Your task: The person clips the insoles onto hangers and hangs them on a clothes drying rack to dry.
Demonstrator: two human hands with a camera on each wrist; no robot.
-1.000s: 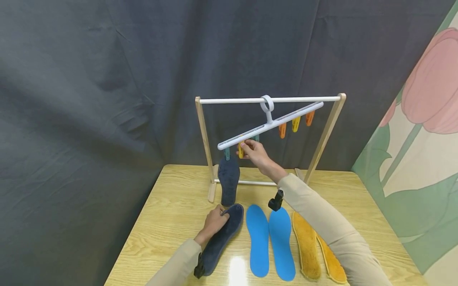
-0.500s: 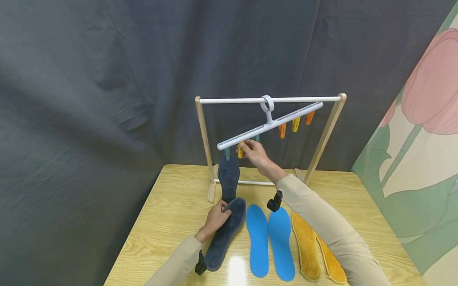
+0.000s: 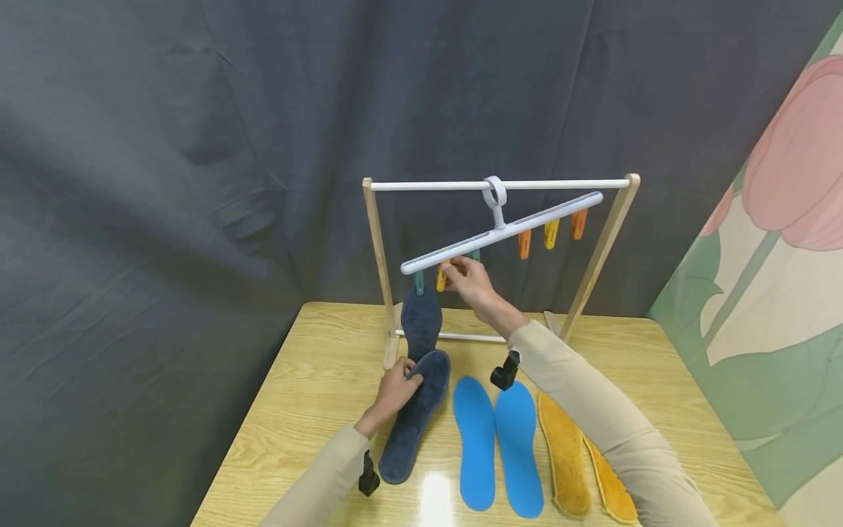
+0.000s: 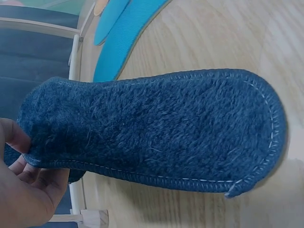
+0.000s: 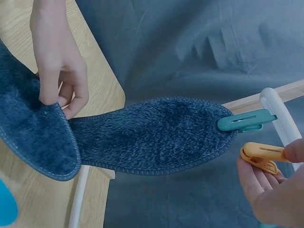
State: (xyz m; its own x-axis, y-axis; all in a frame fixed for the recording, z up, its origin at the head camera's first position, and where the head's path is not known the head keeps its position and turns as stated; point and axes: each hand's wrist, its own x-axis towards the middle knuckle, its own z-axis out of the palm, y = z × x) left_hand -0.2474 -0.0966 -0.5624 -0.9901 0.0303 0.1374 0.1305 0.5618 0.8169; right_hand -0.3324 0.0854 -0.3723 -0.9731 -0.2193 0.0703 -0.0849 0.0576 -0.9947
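Observation:
My left hand (image 3: pixel 394 388) pinches a dark blue fuzzy insole (image 3: pixel 416 424) by its side edge near the upper end. In the left wrist view the insole's stitched rim and wide lower end show. Above, my right hand (image 3: pixel 473 287) grips a yellow clip (image 5: pixel 263 154) under the white hanger (image 3: pixel 454 252), thumb on one side and fingers on the other. Beside it a teal clip (image 5: pixel 247 121) holds the matching dark blue insole (image 5: pixel 156 135), which hangs down. The held insole overlaps the hanging one's lower end in the head view.
The hanger tilts, left end low, from the white bar (image 3: pixel 560 184) of a wooden rack (image 3: pixel 604 256). Orange clips (image 3: pixel 524 244) and another yellow clip (image 3: pixel 551 234) hang on its right half. Two light blue insoles (image 3: pixel 474 446) and two mustard ones (image 3: pixel 563 454) lie on the table (image 3: pixel 316 351).
My left hand has lifted the dark blue insole up and forward, toward the hanging one. My right hand stays on the yellow clip, and the hanger's right end has dipped slightly.

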